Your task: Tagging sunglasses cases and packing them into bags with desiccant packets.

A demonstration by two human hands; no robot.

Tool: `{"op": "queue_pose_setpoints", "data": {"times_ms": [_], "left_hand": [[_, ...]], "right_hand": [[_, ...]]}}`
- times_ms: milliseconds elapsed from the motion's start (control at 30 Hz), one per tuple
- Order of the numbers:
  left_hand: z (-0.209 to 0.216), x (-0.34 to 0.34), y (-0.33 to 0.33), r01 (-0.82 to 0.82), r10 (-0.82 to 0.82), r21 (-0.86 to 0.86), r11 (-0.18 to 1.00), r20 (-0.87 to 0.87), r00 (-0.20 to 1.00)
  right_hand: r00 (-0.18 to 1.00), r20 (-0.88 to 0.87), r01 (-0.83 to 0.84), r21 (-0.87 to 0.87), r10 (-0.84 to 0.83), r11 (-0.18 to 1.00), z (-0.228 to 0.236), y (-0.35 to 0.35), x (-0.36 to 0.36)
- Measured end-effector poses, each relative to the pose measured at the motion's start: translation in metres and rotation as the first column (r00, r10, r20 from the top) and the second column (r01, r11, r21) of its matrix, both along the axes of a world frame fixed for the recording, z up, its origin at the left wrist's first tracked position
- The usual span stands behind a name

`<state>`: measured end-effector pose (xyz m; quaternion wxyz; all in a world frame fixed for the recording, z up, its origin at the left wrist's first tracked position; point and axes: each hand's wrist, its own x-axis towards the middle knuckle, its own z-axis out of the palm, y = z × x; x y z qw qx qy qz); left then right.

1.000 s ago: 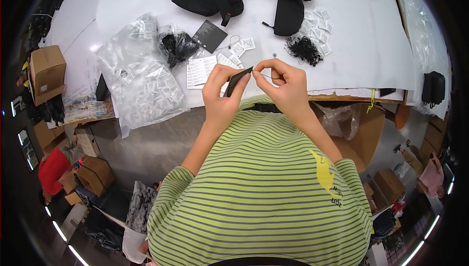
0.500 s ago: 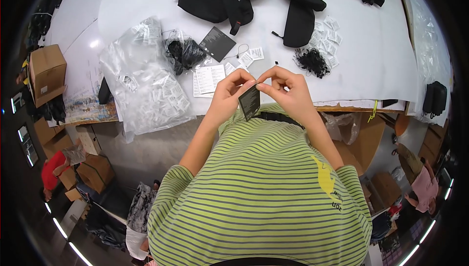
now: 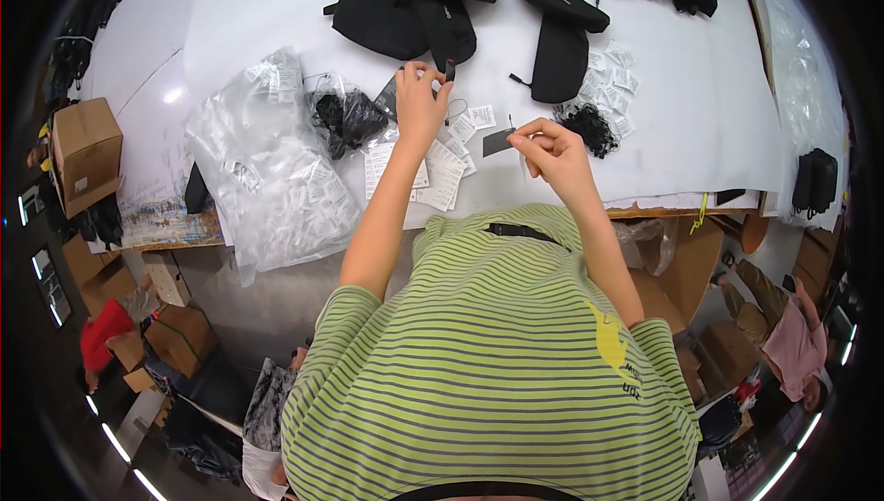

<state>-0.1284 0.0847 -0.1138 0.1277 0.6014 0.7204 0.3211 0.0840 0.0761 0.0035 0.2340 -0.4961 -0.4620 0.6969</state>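
Observation:
My right hand [image 3: 555, 153] is closed, pinching a small black hang tag [image 3: 498, 142] with a thin black cord at its top; it hangs over the table's near part. My left hand [image 3: 422, 103] reaches farther forward, its thumb and fingers apart over the black printed cards [image 3: 387, 101], which it partly covers. Its fingertips are close to the strap end of a black pouch [image 3: 451, 31]. White printed cards [image 3: 440, 183] lie fanned out below the left hand. Beside them are small white labels [image 3: 482, 116].
Left lies a large clear plastic bag of white labels [image 3: 285, 174], beside a small bag of black cords [image 3: 345, 123]. Several black pouches [image 3: 378, 17] cover the far side. Right are loose black cords [image 3: 589, 128] and white labels [image 3: 615, 87]. Cartons [image 3: 86, 146] and other people are around the table.
My hands have separated. The left has moved forward to the black cards; the right has gone slightly right, carrying the hang tag. The white cards are now more spread out.

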Motion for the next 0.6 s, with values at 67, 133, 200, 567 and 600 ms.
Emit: {"op": "queue_pose_setpoints", "data": {"times_ms": [67,133,200,567,600], "left_hand": [[0.022,0.009,-0.003,0.108,-0.105,0.041,0.993,-0.06,0.993],[0.049,0.022,-0.013,0.132,-0.124,-0.041,0.99,0.16,0.979],[0.069,0.035,-0.026,0.162,-0.038,-0.206,0.965,0.5,0.865],[0.087,0.05,-0.075,0.324,0.149,-0.296,0.899,0.901,0.408],[0.09,0.051,-0.078,0.291,0.114,-0.313,0.904,0.833,0.541]], "right_hand": [[0.998,0.047,0.04,0.041,-0.042,0.998,-0.01,-0.004,0.004],[0.97,0.193,0.111,0.194,-0.149,0.975,-0.022,-0.01,0.006],[0.96,0.216,0.125,0.246,-0.18,0.961,-0.031,-0.014,0.002],[0.936,0.351,-0.154,0.36,0.02,0.92,-0.021,-0.041,0.003],[0.937,0.349,-0.155,0.366,0.02,0.917,-0.019,-0.043,0.004]]}}
